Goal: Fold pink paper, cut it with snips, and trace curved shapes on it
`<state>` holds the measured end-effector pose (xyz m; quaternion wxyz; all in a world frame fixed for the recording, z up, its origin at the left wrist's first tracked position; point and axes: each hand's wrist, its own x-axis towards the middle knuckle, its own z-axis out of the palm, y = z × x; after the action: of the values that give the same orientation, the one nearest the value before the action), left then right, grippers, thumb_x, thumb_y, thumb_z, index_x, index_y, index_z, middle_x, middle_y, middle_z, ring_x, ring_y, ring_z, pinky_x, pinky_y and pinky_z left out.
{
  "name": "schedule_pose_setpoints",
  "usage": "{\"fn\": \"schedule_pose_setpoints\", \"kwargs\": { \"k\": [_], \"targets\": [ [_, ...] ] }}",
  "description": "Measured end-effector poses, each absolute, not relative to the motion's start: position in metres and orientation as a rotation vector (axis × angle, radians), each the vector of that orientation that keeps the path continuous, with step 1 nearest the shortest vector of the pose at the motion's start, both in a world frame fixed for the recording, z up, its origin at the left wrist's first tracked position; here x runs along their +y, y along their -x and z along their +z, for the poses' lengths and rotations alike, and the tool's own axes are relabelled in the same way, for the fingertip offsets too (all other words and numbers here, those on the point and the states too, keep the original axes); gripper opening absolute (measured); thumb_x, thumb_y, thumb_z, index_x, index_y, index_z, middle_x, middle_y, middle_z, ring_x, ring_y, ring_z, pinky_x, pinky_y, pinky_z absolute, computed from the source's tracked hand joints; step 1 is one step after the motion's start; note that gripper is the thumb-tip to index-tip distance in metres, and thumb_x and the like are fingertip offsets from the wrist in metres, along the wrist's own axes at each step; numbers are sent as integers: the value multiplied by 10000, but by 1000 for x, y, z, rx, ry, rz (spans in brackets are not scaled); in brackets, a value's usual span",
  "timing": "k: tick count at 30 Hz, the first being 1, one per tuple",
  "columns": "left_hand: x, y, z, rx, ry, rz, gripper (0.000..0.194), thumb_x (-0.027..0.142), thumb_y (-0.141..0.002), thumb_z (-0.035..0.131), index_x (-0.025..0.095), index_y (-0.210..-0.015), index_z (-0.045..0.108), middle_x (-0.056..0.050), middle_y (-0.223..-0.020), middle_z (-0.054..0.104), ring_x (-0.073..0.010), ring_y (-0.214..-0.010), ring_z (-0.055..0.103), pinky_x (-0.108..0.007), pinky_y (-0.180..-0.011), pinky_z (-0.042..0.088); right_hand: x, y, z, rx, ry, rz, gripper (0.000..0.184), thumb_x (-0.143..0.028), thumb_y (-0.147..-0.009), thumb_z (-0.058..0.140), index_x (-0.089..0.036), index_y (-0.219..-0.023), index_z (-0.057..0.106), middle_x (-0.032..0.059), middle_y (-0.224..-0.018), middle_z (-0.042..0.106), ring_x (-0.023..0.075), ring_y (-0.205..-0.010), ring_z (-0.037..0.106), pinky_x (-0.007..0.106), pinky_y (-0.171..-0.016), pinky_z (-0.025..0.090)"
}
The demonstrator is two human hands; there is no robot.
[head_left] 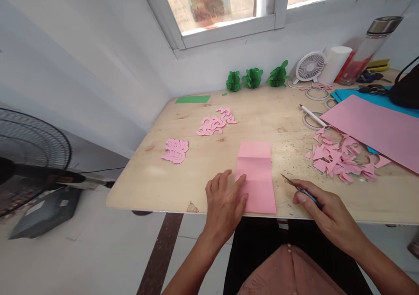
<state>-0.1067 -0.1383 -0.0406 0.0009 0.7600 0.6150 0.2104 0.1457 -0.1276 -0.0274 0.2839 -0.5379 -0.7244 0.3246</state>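
A creased strip of pink paper [255, 190] lies near the front edge of the wooden table, its folds running across it. My left hand [225, 199] rests on the table at the strip's left side, fingers spread, with thumb and forefinger touching the paper. To the right of the strip, my right hand [322, 210] is closed around a pair of scissors [304, 191]. The blades look shut and point up and left, apart from the paper. Part of the scissors' handles is hidden by the fingers.
Pink scraps [340, 157] pile up at the right, beside large pink sheets [376, 125]. Curved pink cutouts [216, 122] and stacked pink cutouts [176, 150] lie left. Green paper figures [253, 77], a small fan [310, 67] and a bottle [368, 53] stand at the back.
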Motion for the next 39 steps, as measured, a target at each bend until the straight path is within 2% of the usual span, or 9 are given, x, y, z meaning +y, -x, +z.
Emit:
{"fn": "schedule_pose_setpoints", "kwargs": {
  "k": [2,5,8,13,20,27,39],
  "targets": [
    [-138,106,-43,1948,-2457,654,365,248,-856,553,253,-1220,571,-143,-1354,471,-359,-1226,417,-561,-946,366,-129,-148,-30,-2000,1416,769,356,-398,-948,428,-221,-1214,585,56,-1141,685,205,-1025,651,313,-844,530],
    [-139,106,-46,1834,-2527,642,300,197,-879,505,241,-1161,598,-104,-1312,537,-332,-1240,429,-565,-1004,326,-131,-152,-36,-2089,1391,619,330,-376,-938,459,-215,-1194,592,68,-1172,674,215,-1069,635,341,-877,525],
    [-140,108,-47,1688,-2573,630,294,156,-902,451,230,-1148,594,-72,-1238,604,-284,-1221,469,-543,-1046,300,-132,-156,-39,-2197,1359,501,330,-360,-932,475,-211,-1208,576,75,-1103,688,208,-965,667,337,-798,548],
    [-134,107,-40,1532,-2560,607,357,194,-911,458,177,-1265,501,-98,-1260,595,-258,-1209,492,-524,-1070,294,-133,-162,-39,-2333,1279,321,338,-310,-932,471,-191,-1237,557,59,-909,680,178,-755,665,302,-644,536],
    [-119,99,-33,1329,-2585,711,375,162,-896,471,156,-1271,485,-90,-1132,637,-220,-1081,554,-466,-1033,357,-131,-165,-39,-2468,1194,209,345,-300,-922,490,-176,-1239,547,84,-970,665,193,-807,655,316,-689,523],
    [-112,96,-40,1286,-2572,861,266,109,-894,459,189,-1113,585,-65,-1000,664,-201,-1002,569,-463,-1008,368,-130,-170,-35,-2567,1077,185,342,-291,-915,505,-175,-1235,542,74,-902,647,192,-762,629,311,-658,484],
    [-112,96,-47,1250,-2645,860,284,85,-883,448,199,-1096,596,-73,-1018,676,-208,-1012,578,-469,-997,374,-133,-163,-29,-2734,987,134,293,-299,-927,474,-188,-1183,560,43,-832,599,177,-665,557,304,-577,367]
  ]
}}
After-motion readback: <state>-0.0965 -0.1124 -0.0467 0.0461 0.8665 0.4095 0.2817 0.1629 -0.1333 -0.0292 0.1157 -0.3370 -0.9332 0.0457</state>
